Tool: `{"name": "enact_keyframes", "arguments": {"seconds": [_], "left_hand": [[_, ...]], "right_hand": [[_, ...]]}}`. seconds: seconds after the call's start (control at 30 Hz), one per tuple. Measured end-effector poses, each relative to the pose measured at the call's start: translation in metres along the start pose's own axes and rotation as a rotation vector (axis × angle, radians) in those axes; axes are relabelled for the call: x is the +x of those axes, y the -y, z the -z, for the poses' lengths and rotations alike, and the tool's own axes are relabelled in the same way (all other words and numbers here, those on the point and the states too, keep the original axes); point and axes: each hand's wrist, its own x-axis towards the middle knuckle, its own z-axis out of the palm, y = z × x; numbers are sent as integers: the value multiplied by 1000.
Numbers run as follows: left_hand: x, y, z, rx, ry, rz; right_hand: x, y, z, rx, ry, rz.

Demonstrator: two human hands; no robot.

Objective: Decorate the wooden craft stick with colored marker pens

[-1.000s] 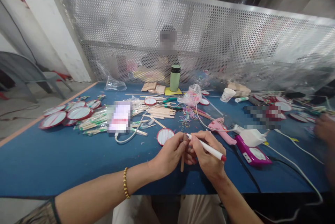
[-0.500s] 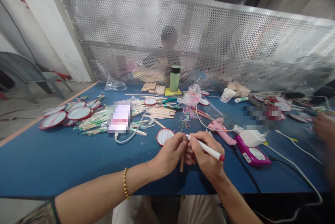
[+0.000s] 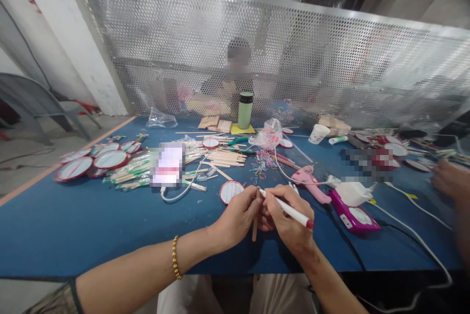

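My left hand (image 3: 238,218) pinches a flat wooden craft stick (image 3: 254,230), whose lower end sticks out below the fingers. In my right hand (image 3: 292,223) is a white marker (image 3: 290,209) with a red end; its tip meets the upper part of the stick between my hands. Fingers partly hide that contact. Just behind my left hand lies a small round disc with a red rim (image 3: 230,190). Further back are a heap of loose wooden sticks (image 3: 225,157) and tangled coloured rubber bands (image 3: 266,161).
To the left lie red-rimmed discs (image 3: 75,168), wrapped sticks (image 3: 127,172) and a phone (image 3: 169,165) on a cable. On the right are a pink glue gun (image 3: 312,186) and a purple power strip (image 3: 354,216). A green bottle (image 3: 245,111) stands behind. Another person's hand (image 3: 451,182) shows at far right.
The marker and my right hand have shifted very slightly at the stick. My left hand stays nearly still. The other person's hand at far right has moved a little left.
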Motion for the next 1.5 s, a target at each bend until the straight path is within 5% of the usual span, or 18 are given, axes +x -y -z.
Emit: {"name": "enact_keyframes", "arguments": {"seconds": [1.5], "left_hand": [[-3, -1, 0, 30, -8, -8]], "right_hand": [[1, -1, 1, -26, -21, 120]]}}
